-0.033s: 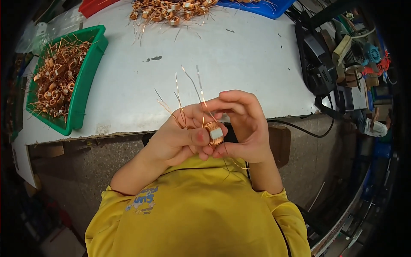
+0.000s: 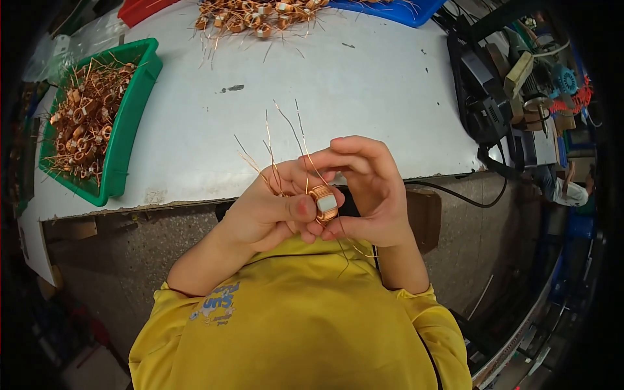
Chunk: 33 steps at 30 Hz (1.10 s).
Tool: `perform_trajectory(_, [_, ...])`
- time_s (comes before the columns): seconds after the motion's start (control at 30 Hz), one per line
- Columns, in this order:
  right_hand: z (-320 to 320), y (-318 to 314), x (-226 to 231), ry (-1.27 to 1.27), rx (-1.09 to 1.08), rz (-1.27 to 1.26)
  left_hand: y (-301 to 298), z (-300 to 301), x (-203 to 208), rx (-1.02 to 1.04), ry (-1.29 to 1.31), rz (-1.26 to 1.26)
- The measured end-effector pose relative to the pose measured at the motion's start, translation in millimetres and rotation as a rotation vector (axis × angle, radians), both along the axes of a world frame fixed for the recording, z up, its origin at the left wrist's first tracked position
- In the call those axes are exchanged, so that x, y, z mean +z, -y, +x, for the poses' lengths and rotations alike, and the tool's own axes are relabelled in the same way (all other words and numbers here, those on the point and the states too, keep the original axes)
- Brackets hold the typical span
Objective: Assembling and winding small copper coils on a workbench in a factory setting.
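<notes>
A ring-shaped copper wire coil (image 2: pixel 327 204) with a pale block on its face is held in front of my chest. My left hand (image 2: pixel 260 211) pinches its left side between thumb and fingers. Curled around the other side, my right hand (image 2: pixel 380 201) has its thumb at the coil's lower edge and a fingertip against its right edge. Long wire leads stick up from the coil and hang below it. More copper wires (image 2: pixel 275 172) rise from inside my left hand; what they belong to is hidden by the fingers.
A green tray (image 2: pixel 133 123) heaped with similar coils stands at the left of the white table (image 2: pixel 364 84). Loose coils (image 2: pixel 260 16) lie at the far side, between a red bin (image 2: pixel 140 10) and a blue bin (image 2: pixel 406 14). Black equipment (image 2: pixel 478 97) stands at the right edge.
The tip of one upright lead has swung slightly left. Both hands keep nearly the same hold on the coil.
</notes>
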State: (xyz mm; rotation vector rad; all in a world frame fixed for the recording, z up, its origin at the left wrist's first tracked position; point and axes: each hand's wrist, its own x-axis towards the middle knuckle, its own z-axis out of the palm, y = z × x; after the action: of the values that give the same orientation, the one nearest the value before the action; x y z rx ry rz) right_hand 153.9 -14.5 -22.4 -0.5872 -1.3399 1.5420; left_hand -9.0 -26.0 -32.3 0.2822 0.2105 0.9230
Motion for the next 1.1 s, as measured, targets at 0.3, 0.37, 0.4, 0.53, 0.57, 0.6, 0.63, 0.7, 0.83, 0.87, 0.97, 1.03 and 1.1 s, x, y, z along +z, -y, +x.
perform_trajectory(0.3, [0, 4, 1, -0.186, -0.010, -0.159, 2, 1, -10, -0.042, -0.083, 0.042])
perform_trajectory(0.37, [2, 4, -1, -0.208, -0.050, -0.086, 3, 1, -10, -0.051, -0.090, 0.014])
perform_trajectory(0.4, [3, 3, -3, -0.219, -0.069, -0.050, 3, 1, -9, -0.054, -0.092, -0.001])
perform_trajectory(0.53, [10, 4, -6, -0.212, -0.082, 0.010, 4, 7, -7, -0.035, -0.132, -0.025])
perform_trajectory(0.57, [13, 4, -7, -0.206, -0.078, 0.023, 5, 10, -7, -0.023, -0.152, -0.028])
perform_trajectory(0.6, [16, 4, -8, -0.198, -0.073, 0.036, 5, 12, -6, -0.010, -0.171, -0.032])
perform_trajectory(0.63, [18, 3, -8, -0.195, -0.065, 0.033, 6, 14, -4, -0.002, -0.168, -0.035])
perform_trajectory(0.7, [21, 0, -8, -0.130, -0.078, 0.117, 6, 16, 1, -0.015, -0.165, -0.099])
perform_trajectory(0.83, [22, -2, -13, -0.041, -0.066, 0.169, 7, 17, 1, -0.005, -0.105, -0.157])
perform_trajectory(0.87, [21, -1, -16, -0.023, -0.049, 0.136, 7, 18, -1, 0.010, -0.057, -0.150])
perform_trajectory(0.97, [20, 0, -17, 0.018, -0.019, 0.067, 8, 18, -4, 0.040, 0.044, -0.138])
perform_trajectory(1.03, [19, 0, -11, 0.045, 0.051, 0.099, 11, 16, -5, 0.042, 0.010, -0.146])
perform_trajectory(1.1, [19, -1, -7, 0.069, 0.119, 0.129, 14, 15, -5, 0.043, -0.029, -0.155])
